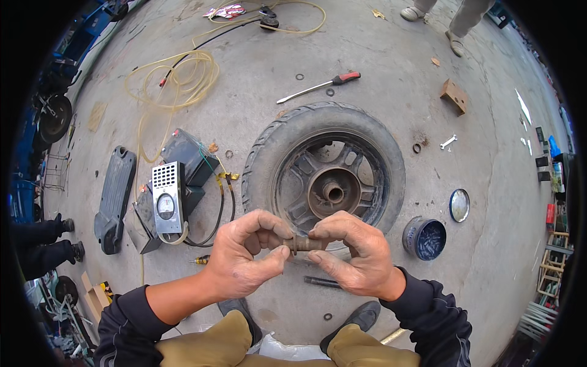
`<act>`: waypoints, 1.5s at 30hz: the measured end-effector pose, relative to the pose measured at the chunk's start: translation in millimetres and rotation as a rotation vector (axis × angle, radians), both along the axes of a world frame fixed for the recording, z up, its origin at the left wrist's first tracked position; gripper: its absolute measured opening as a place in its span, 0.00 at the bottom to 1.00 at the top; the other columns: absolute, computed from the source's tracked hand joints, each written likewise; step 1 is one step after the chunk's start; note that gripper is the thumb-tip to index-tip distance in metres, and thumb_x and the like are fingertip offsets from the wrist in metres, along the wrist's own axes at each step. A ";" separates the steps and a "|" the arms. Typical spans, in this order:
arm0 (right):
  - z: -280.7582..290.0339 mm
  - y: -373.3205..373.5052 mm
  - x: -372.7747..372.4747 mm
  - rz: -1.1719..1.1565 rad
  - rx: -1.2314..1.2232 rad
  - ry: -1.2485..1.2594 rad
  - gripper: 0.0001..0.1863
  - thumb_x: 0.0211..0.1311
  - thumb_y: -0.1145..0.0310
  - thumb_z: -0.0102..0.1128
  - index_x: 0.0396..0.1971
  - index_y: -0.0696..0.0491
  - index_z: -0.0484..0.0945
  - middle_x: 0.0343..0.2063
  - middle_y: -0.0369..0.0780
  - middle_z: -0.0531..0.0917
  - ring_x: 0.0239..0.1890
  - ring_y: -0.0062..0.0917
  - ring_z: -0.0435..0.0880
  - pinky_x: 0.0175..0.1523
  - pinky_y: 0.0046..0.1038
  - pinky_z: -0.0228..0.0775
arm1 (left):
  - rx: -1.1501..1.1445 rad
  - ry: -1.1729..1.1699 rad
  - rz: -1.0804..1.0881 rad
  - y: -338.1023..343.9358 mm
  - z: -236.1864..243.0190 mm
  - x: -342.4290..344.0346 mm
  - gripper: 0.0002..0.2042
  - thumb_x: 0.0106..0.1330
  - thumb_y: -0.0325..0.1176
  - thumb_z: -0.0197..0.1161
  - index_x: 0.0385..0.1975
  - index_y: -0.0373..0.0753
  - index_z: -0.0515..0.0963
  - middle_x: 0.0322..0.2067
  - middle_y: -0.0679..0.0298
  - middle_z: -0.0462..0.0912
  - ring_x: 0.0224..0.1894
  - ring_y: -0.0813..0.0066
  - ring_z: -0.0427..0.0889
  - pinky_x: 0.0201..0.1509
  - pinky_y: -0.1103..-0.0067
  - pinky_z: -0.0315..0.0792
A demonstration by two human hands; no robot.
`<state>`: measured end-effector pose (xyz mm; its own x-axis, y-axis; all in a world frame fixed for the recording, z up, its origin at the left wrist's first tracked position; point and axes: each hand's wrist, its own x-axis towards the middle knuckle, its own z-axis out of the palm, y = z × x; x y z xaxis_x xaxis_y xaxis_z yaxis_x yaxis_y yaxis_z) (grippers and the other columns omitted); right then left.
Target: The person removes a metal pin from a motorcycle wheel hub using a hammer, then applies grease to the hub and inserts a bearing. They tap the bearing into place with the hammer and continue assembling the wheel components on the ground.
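A short, worn metal sleeve with a raised collar (299,244) is held level between my two hands, above the near edge of a wheel. My left hand (247,248) pinches its collar end between thumb and fingers. The other end sits in the thumb and fingers of my right hand (358,254). Just beyond lies the wheel with its black tyre (384,137), flat on the ground, its hub (333,193) facing up with a round central hole. Under my right hand, a dark rod or tube (321,282) shows in part.
Right of the wheel stand an open grease tub (411,237), its lid (459,205), a wrench (449,142) and a rusty block (454,96). A screwdriver (321,87) lies beyond. To the left are a battery tester (168,199), batteries (188,153), a long black cover (115,199) and a coiled hose (211,73). Other people's feet (455,43) show.
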<state>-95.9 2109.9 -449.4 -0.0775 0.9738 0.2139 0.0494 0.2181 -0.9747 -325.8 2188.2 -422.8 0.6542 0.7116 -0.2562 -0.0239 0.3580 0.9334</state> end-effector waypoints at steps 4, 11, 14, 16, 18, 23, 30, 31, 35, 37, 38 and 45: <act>5.0 -12.0 7.6 -0.010 0.014 0.029 0.17 0.59 0.80 0.75 0.48 0.61 0.82 0.43 0.46 0.85 0.39 0.26 0.85 0.44 0.27 0.78 | -0.054 0.013 0.012 -14.1 5.7 10.3 0.12 0.64 0.15 0.67 0.46 0.30 0.78 0.44 0.60 0.83 0.47 0.77 0.87 0.50 0.79 0.81; -4.0 -33.3 17.4 -0.057 0.020 0.067 0.16 0.61 0.81 0.72 0.48 0.63 0.81 0.42 0.45 0.84 0.39 0.27 0.86 0.45 0.28 0.80 | -0.081 0.004 0.020 -26.9 2.8 31.4 0.11 0.64 0.17 0.71 0.43 0.31 0.77 0.42 0.55 0.83 0.38 0.69 0.88 0.42 0.73 0.86; -8.0 -38.1 20.6 -0.073 0.047 0.063 0.16 0.61 0.80 0.72 0.48 0.63 0.81 0.42 0.45 0.84 0.38 0.27 0.86 0.45 0.28 0.80 | -0.089 0.029 0.012 -28.3 3.0 36.5 0.10 0.65 0.17 0.70 0.43 0.29 0.78 0.42 0.52 0.85 0.39 0.66 0.89 0.44 0.71 0.87; -9.5 -40.9 22.0 -0.069 0.046 0.071 0.16 0.62 0.80 0.72 0.48 0.63 0.81 0.42 0.45 0.84 0.38 0.27 0.86 0.46 0.28 0.80 | -0.105 0.049 0.008 -29.6 2.4 37.7 0.10 0.65 0.17 0.70 0.44 0.28 0.79 0.42 0.50 0.86 0.39 0.64 0.90 0.45 0.69 0.88; -9.8 -43.4 23.1 -0.091 0.060 0.035 0.15 0.62 0.79 0.72 0.48 0.63 0.81 0.42 0.45 0.84 0.38 0.27 0.86 0.45 0.28 0.80 | -0.130 0.058 -0.009 -31.3 1.3 37.9 0.10 0.65 0.17 0.70 0.44 0.27 0.79 0.42 0.50 0.87 0.41 0.63 0.91 0.47 0.68 0.89; -5.0 -48.9 22.5 -0.091 0.010 0.022 0.15 0.64 0.78 0.72 0.49 0.62 0.81 0.41 0.45 0.85 0.36 0.25 0.85 0.42 0.26 0.80 | -0.180 0.065 0.003 -37.1 1.4 35.6 0.10 0.65 0.17 0.70 0.44 0.25 0.79 0.41 0.49 0.88 0.44 0.60 0.91 0.51 0.65 0.89; -2.6 -47.0 20.0 -0.064 -0.004 -0.025 0.15 0.63 0.79 0.72 0.49 0.62 0.81 0.41 0.45 0.85 0.38 0.28 0.88 0.44 0.26 0.83 | -0.211 0.077 0.001 -35.1 5.6 32.1 0.10 0.64 0.15 0.70 0.44 0.21 0.81 0.41 0.48 0.89 0.46 0.64 0.91 0.54 0.71 0.88; -2.9 -46.5 20.0 -0.060 0.001 -0.029 0.16 0.62 0.79 0.72 0.49 0.62 0.81 0.41 0.45 0.85 0.38 0.28 0.88 0.43 0.27 0.83 | -0.217 0.080 0.000 -34.4 6.2 31.5 0.10 0.64 0.15 0.71 0.44 0.21 0.81 0.41 0.48 0.89 0.46 0.64 0.91 0.53 0.71 0.88; -5.0 -45.7 20.4 -0.051 0.015 -0.037 0.15 0.63 0.76 0.73 0.48 0.62 0.81 0.41 0.47 0.85 0.40 0.30 0.87 0.45 0.30 0.81 | -0.225 0.108 -0.016 -33.1 7.3 30.8 0.11 0.65 0.17 0.71 0.45 0.21 0.81 0.41 0.47 0.89 0.44 0.63 0.91 0.51 0.69 0.88; -5.9 -45.0 20.4 -0.051 0.031 -0.043 0.15 0.63 0.76 0.73 0.48 0.62 0.81 0.42 0.47 0.85 0.40 0.31 0.87 0.45 0.30 0.81 | -0.227 0.117 -0.018 -32.8 7.7 31.1 0.11 0.65 0.18 0.72 0.45 0.21 0.81 0.42 0.46 0.89 0.43 0.62 0.91 0.50 0.68 0.88; -6.3 -44.6 20.4 -0.049 0.032 -0.042 0.15 0.63 0.77 0.73 0.48 0.62 0.81 0.41 0.47 0.85 0.40 0.31 0.87 0.45 0.30 0.81 | -0.230 0.112 -0.015 -32.6 7.8 31.2 0.11 0.65 0.18 0.72 0.45 0.21 0.82 0.41 0.46 0.89 0.43 0.62 0.91 0.50 0.68 0.88; -3.4 -41.9 21.0 -0.053 0.031 -0.040 0.15 0.61 0.77 0.73 0.47 0.62 0.82 0.39 0.47 0.86 0.40 0.32 0.88 0.45 0.30 0.81 | -0.144 0.124 -0.044 -30.1 6.2 29.0 0.09 0.64 0.19 0.74 0.40 0.21 0.84 0.45 0.43 0.87 0.42 0.64 0.90 0.48 0.71 0.86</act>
<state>-74.9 2068.0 -452.8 -0.0353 0.9697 0.2417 0.0999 0.2440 -0.9646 -296.9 2158.1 -416.5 0.6406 0.6333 -0.4342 0.1069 0.4863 0.8672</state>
